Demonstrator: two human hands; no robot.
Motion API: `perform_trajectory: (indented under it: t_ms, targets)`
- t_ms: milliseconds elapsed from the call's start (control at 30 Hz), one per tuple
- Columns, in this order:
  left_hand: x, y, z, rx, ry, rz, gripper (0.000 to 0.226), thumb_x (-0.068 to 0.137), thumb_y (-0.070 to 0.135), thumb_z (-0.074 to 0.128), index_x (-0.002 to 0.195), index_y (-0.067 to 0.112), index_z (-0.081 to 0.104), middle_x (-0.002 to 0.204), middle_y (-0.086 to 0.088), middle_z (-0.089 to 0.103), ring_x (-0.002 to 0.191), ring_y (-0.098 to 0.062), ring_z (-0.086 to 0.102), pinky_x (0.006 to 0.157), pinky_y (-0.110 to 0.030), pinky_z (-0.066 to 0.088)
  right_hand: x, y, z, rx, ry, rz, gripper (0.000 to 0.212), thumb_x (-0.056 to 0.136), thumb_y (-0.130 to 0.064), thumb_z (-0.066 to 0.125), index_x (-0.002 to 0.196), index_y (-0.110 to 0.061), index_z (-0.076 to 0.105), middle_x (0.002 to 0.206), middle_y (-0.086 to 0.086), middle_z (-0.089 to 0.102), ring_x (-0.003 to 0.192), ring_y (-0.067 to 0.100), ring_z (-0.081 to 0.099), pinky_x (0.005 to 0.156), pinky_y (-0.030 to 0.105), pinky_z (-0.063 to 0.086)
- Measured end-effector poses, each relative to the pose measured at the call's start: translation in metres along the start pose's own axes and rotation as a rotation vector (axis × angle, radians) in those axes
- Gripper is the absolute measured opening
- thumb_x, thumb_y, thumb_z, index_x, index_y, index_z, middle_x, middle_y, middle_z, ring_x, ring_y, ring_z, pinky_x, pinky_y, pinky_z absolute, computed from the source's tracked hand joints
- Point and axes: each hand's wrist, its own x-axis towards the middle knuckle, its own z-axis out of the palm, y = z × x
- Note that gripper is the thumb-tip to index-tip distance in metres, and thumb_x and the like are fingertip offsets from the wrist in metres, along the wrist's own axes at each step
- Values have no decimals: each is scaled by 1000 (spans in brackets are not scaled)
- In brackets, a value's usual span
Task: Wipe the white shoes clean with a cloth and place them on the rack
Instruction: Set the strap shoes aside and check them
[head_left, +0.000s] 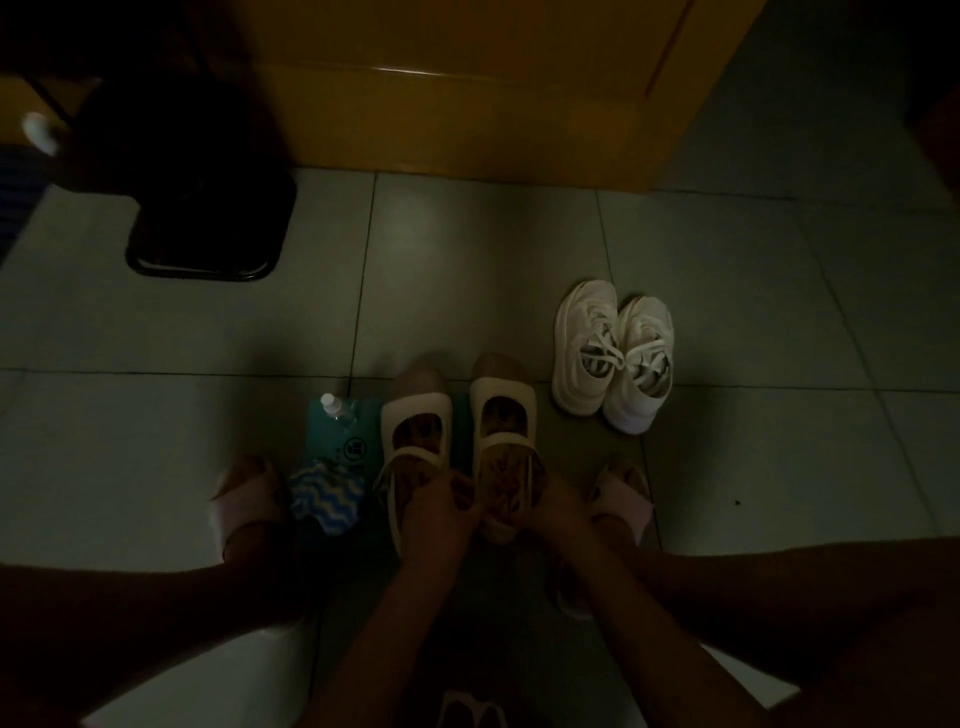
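Low on the grey tiled floor (208, 338), light very poor. Black boxy object (208, 208) upper left unreadable; yellow wooden panel (467, 104) cut off at top. Pair of white lace-up sneakers (613, 358) stands right of centre, something striped inside each. Small white-capped clear bottle (332, 405) on teal flat pouch (358, 441); blue-and-white zigzag cloth (324, 499) bunched at its near end. Two white strap shoes, patterned insoles, side by side in front of the person. Left hand (441, 512) curls over heel of left strap shoe (415, 415), grasping it. Right hand (550, 506) at heel of right strap shoe (504, 400); grip too dark to tell.
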Motion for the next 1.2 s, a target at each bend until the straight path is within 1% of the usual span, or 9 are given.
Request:
perform_trajectory:
  t_ms: [167, 367, 433, 567, 767, 900, 1000, 1100, 1200]
  targets:
    - [2, -3, 1, -36, 6, -6, 25, 84, 15, 65, 109, 10, 60, 106, -6, 65, 86, -10, 56, 72, -21, 46, 12, 4, -2, -37, -40, 102, 38, 86, -22, 64, 114, 3, 60, 117, 24, 61, 104, 33, 59, 87, 39, 49]
    - [2, 0, 6, -24, 10, -31, 26, 84, 17, 65, 109, 12, 60, 106, -5, 65, 90, -12, 58, 73, -22, 45, 29, 26, 17, -53, 124, 97, 37, 85, -45, 58, 106, -16, 63, 108, 10, 65, 97, 29, 62, 87, 43, 52]
    - [2, -1, 6, -23, 6, -28, 26, 84, 18, 65, 109, 11, 59, 106, -5, 65, 88, -12, 57, 71, -21, 44, 24, 24, 17, 13, 150, 47, 35, 80, -41, 67, 105, -17, 64, 107, 8, 67, 96, 27, 63, 88, 44, 52]
    - [3, -6, 4, -38, 9, -12, 26, 84, 21, 67, 107, 10, 60, 104, -5, 65, 83, -9, 55, 61, -14, 41, 18, 17, 19, 87, 157, 15, 69, 67, -43, 79, 125, -15, 54, 120, 4, 60, 110, 27, 58, 91, 38, 48]
    - [4, -6, 5, -14, 12, -15, 23, 85, 18, 65, 107, 12, 61, 103, -4, 66, 83, -8, 55, 63, -14, 41, 19, 16, 21, 87, 213, 13, 38, 88, -29, 61, 118, -6, 56, 114, 14, 61, 106, 33, 58, 87, 37, 46]
    - [5, -7, 5, 3, 6, -21, 24, 85, 21, 65, 107, 13, 61, 104, -4, 67, 84, -9, 57, 58, -10, 36, 10, 15, 15, 70, 176, -46, 45, 82, -29, 68, 121, -13, 51, 113, 6, 60, 106, 25, 58, 85, 31, 44]
    - [5, -6, 4, -3, 4, -31, 26, 85, 20, 65, 110, 14, 60, 107, -3, 66, 92, -13, 60, 69, -17, 45, 5, 11, 13, 70, 182, -19, 49, 81, -33, 69, 122, -13, 52, 114, 6, 60, 107, 26, 58, 81, 30, 43]
    - [4, -5, 2, -15, -9, -29, 30, 85, 17, 64, 114, 13, 58, 111, -5, 64, 97, -15, 60, 78, -23, 48, 6, 11, 13, 154, 206, -16, 37, 75, -32, 75, 104, -18, 57, 102, 6, 63, 98, 27, 61, 77, 35, 49]
    - [4, -1, 1, 4, -7, 4, 32, 87, 19, 63, 117, 13, 55, 113, -4, 63, 97, -16, 59, 76, -24, 47, 7, 12, 8, 186, 216, -20, 29, 74, -32, 76, 77, -28, 48, 84, 2, 58, 85, 23, 59, 73, 38, 50]
